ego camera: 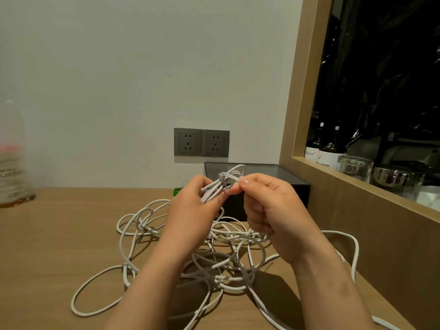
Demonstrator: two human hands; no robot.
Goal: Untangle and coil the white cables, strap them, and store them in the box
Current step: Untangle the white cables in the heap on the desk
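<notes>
Your left hand (194,201) grips a small bundle of looped white cable (222,183); your right hand (269,206) pinches its strands above the tangled white cables (214,256).

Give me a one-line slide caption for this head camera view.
Left hand and right hand pinch a white cable bundle above the tangle, black box behind.

Left-edge bottle (12,158) is blurred; cables (214,188) run off the bottom.

front: cable tangle (190,253) sprawled across the table (59,234) before me | behind it: box (281,171) near the wall (119,91) | my right: wooden ledge (357,210) hemmed me in | my left: I had bare tabletop up to the bottle (14,163)
</notes>
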